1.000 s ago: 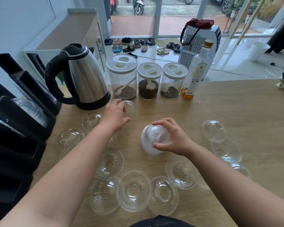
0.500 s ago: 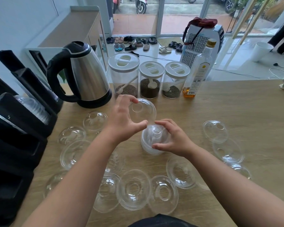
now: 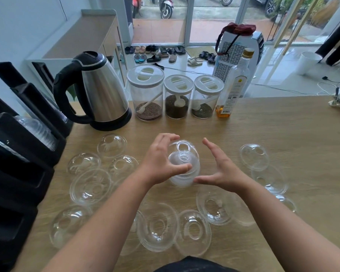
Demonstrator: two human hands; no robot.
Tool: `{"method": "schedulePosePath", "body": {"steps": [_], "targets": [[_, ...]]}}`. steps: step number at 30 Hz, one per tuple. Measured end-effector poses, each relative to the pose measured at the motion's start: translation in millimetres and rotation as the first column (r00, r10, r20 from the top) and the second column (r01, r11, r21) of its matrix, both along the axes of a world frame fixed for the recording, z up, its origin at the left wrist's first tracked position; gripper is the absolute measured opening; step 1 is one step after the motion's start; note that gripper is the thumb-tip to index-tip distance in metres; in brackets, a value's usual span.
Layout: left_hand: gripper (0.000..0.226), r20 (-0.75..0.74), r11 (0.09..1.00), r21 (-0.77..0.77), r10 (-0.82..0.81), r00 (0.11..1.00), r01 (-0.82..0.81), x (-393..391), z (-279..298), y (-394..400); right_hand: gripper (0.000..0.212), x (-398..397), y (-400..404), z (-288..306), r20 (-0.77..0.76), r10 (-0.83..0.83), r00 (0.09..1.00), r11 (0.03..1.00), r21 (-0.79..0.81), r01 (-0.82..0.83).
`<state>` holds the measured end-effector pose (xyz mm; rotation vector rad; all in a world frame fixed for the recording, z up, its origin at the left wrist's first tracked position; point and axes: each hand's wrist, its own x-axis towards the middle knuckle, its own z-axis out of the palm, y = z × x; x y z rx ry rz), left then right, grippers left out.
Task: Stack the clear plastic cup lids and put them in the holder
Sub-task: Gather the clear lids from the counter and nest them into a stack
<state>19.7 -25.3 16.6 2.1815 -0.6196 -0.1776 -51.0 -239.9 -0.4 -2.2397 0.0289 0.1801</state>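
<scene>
A stack of clear dome lids (image 3: 185,167) stands on the wooden table (image 3: 283,134) in the middle. My left hand (image 3: 161,161) grips a clear dome lid (image 3: 182,148) and holds it over the top of the stack. My right hand (image 3: 222,169) is just right of the stack with straight fingers, thumb tip near the stack's base. Several loose dome lids lie around, such as one lid (image 3: 112,146) at the left and one lid (image 3: 254,156) at the right. The black lid holder (image 3: 28,138) stands at the table's left edge with lids in a slot.
A steel kettle (image 3: 100,91) stands at the back left. Three jars (image 3: 176,95) and a glass bottle (image 3: 236,83) line the table's far edge. More loose lids (image 3: 159,226) lie near the front edge.
My left hand carried a lid from the back onto the top of the stack. My right hand let go of the stack and opened beside it.
</scene>
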Motion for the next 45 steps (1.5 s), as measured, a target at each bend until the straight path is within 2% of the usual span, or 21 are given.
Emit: {"method": "schedulePosePath", "body": {"steps": [6,9,12,15,17,20,22,24,27,30,33,37,39,41,45], "targets": [[0.089,-0.021,0.993,0.115,-0.006,1.0,0.008,-8.4,-24.8,-6.6,0.128,-22.9,-10.6,13.5,-0.038,-0.002,0.999,1.0,0.009,0.002],[0.091,-0.032,0.991,0.136,-0.002,0.999,0.006,-8.2,-28.3,-5.1,0.137,-33.4,-10.7,16.4,-0.058,0.047,0.997,0.999,0.008,-0.047],[0.092,-0.039,0.988,0.151,-0.009,0.999,0.015,-7.5,-29.2,-4.1,0.138,-45.5,-9.3,22.4,-0.1,0.117,0.988,0.993,-0.022,-0.12],[0.093,-0.042,0.987,0.157,-0.014,0.999,0.02,-8.9,-30.4,-4.3,0.129,-56.0,-7.2,30.4,-0.164,0.191,0.968,0.965,-0.15,-0.216],[0.099,-0.029,0.987,0.156,-0.023,0.999,0.027,-11.4,-28.0,-4.5,0.12,-61.4,-3.2,32.5,-0.208,0.258,0.943,0.91,-0.275,-0.31],[0.106,0.02,0.997,0.076,-0.023,1.0,0.022,-19.7,-14.6,-4.5,0.113,-64.6,3.7,30.3,-0.295,0.313,0.903,0.815,-0.406,-0.415],[0.1,0.095,1.0,0.009,-0.021,0.995,0.02,-29.6,-2.8,-2.1,0.112,-63.6,7.4,28.7,-0.328,0.329,0.886,0.747,-0.483,-0.456],[0.086,0.171,0.999,0.01,-0.039,0.984,0.038,-43.8,8.5,4.5,0.111,-61.9,10.7,26.7,-0.323,0.344,0.881,0.703,-0.534,-0.47],[0.068,0.155,0.974,0.173,-0.176,0.972,0.149,-68.6,16.9,17.7,0.106,-59.7,11.4,22.7,-0.291,0.356,0.888,0.698,-0.549,-0.46],[0.065,0.087,0.879,0.379,-0.345,0.935,0.289,-89.0,8.2,24.3,0.1,-57.9,0.4,27.8,-0.21,0.296,0.932,0.816,-0.451,-0.361],[0.075,0.024,0.782,0.506,-0.435,0.9,0.364,-102.1,-5.9,24.9,0.098,-59.0,-16.7,40.7,-0.093,0.17,0.981,0.95,-0.251,-0.188],[0.09,-0.011,0.686,0.601,-0.506,0.863,0.41,-109.8,-14.5,19.3,0.087,-57.6,-22.9,49.2,0.066,0.028,0.997,0.999,0.014,-0.029],[0.094,-0.043,0.636,0.643,-0.526,0.85,0.426,-110.8,-16.9,15.2,0.082,-56.0,-20.1,49.5,0.127,-0.08,0.989,0.975,0.214,0.051],[0.094,-0.07,0.609,0.664,-0.528,0.846,0.435,-111.5,-19.4,10.9,0.08,-53.1,-16.7,48.0,0.152,-0.212,0.965,0.906,0.402,0.136],[0.09,-0.05,0.634,0.651,-0.513,0.857,0.418,-113.8,-20.6,4.1,0.08,-37.5,-1.9,34.8,0.036,-0.396,0.918,0.701,0.658,0.276]]}}
